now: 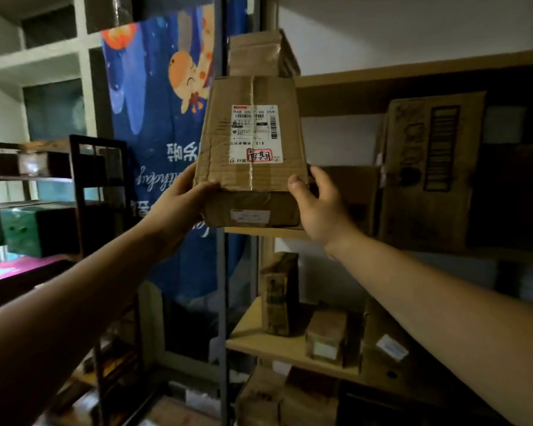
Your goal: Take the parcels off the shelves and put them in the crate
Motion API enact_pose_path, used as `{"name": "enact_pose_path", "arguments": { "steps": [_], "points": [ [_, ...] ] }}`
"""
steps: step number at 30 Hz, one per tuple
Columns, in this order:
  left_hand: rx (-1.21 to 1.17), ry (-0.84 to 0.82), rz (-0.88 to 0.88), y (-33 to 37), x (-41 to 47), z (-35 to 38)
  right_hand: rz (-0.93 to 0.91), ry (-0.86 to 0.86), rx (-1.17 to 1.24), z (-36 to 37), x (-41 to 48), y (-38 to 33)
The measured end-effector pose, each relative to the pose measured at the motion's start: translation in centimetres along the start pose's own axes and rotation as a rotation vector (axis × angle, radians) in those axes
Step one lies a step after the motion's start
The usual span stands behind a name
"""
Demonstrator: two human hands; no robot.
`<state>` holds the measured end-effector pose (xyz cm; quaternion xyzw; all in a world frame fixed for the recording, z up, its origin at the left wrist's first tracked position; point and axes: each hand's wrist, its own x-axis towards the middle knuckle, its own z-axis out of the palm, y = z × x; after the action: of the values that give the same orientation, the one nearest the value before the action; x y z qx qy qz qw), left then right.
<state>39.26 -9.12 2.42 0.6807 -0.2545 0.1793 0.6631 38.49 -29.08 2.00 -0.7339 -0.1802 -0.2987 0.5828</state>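
Observation:
A brown cardboard parcel [253,179] with a white shipping label and a red stamp is held up in front of the shelf unit, at the left end of the middle shelf [290,232]. My left hand [179,207] grips its lower left edge, thumb on the front face. My right hand [320,207] grips its lower right edge, thumb on the front and fingers behind. A smaller taped parcel [259,53] stands on the shelf above, just behind it. No crate is in view.
A tall printed carton [428,170] stands on the middle shelf at right. The lower shelf [290,348] holds an upright parcel [280,293], a small box [330,336] and a larger carton [388,348]. A blue cartoon banner [166,118] hangs left of the steel post [222,302]. A dark rack [83,195] stands far left.

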Motion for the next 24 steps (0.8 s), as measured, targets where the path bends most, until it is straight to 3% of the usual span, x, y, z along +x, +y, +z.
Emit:
{"name": "enact_pose_path", "arguments": {
  "steps": [12, 24],
  "points": [
    [0.082, 0.066, -0.272, -10.2, -6.0, -17.1, 0.285, -0.102, 0.018, 20.2, -5.9, 8.0],
    [0.062, 0.146, -0.578, -24.3, -6.1, -23.4, 0.48, -0.247, 0.057, 28.9, -6.1, 19.6]
  ]
}}
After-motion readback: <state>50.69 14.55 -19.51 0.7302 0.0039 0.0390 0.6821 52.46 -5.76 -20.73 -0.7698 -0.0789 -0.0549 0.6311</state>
